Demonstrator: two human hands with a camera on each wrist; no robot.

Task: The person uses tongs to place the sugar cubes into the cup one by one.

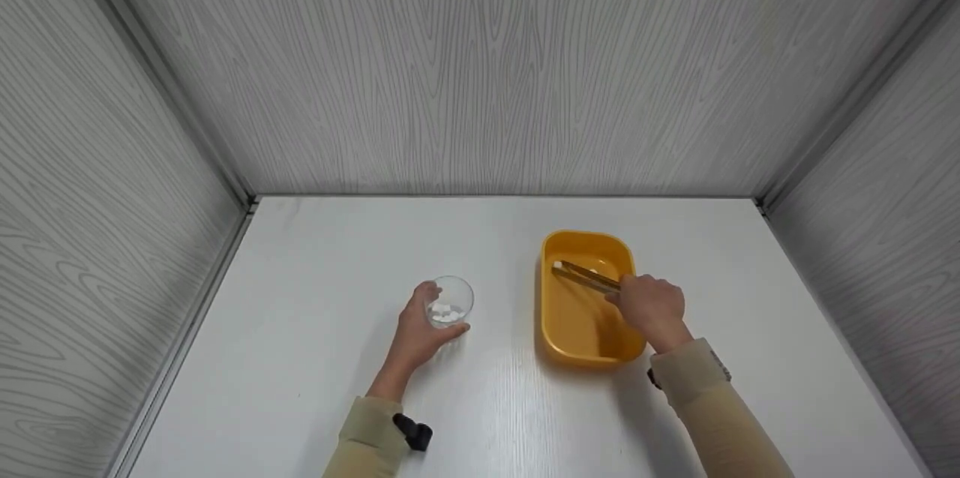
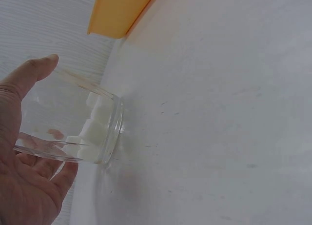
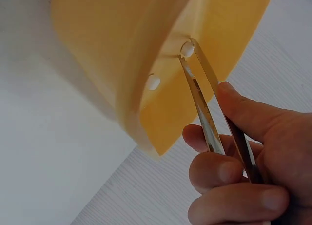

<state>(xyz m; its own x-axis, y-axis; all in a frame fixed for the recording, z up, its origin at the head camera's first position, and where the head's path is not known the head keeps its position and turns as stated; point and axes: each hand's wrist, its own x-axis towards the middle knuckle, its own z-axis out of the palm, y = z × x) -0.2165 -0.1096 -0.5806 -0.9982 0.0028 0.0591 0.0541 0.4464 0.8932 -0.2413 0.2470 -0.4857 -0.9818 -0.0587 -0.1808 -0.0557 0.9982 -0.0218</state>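
My left hand (image 1: 415,329) holds a clear drinking glass (image 1: 472,296) on the white table, thumb on one side and fingers on the other. Several white cubes (image 2: 95,130) lie at the bottom of the glass. To the right, my right hand (image 1: 652,307) grips metal tweezers (image 3: 204,112) over the rim of a yellow plastic container (image 1: 576,320). Between the tweezer tips, inside the container, is a small white piece (image 3: 187,49); whether the tips pinch it firmly I cannot tell. A second white piece (image 3: 153,82) lies apart from them in the container.
The white tabletop (image 1: 337,253) carries the glass and, a short way to its right, the yellow container. Grey wood-grain panels wall it in at the back (image 1: 480,88), left (image 1: 90,238) and right (image 1: 885,200).
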